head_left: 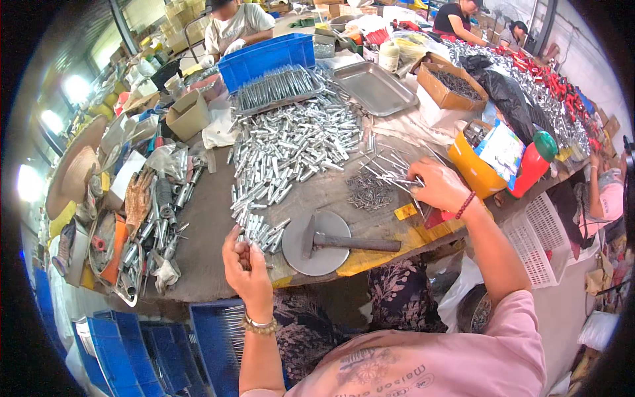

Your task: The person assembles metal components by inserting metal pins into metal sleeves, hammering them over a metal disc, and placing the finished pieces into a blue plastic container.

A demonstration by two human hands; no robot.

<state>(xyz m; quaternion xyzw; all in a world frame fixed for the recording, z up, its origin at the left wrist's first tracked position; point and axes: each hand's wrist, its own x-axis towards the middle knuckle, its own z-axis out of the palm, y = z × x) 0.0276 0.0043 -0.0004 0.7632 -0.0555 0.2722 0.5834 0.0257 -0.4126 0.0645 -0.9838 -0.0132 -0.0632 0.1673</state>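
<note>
My left hand (246, 268) is at the table's near edge, its fingers curled beside small silver metal sleeves (264, 235); what lies inside the fingers is hidden. Farther right, my right hand (440, 185) pinches at the ends of thin metal rods (390, 167), which fan out leftward from the fingertips. Just left of that hand is a small heap of short dark pins (370, 192). Between my hands a hammer (354, 243) rests with its head on a round grey metal disc (317, 261). A large heap of silver sleeves (297, 142) spreads beyond.
A blue bin (264, 61) stands behind a tray of rods (278, 91). An empty metal tray (377, 89), a cardboard box of dark parts (453, 86) and a yellow container (473, 162) sit to the right. Tools and gloves (137, 202) crowd the left. Other people work at the back and right.
</note>
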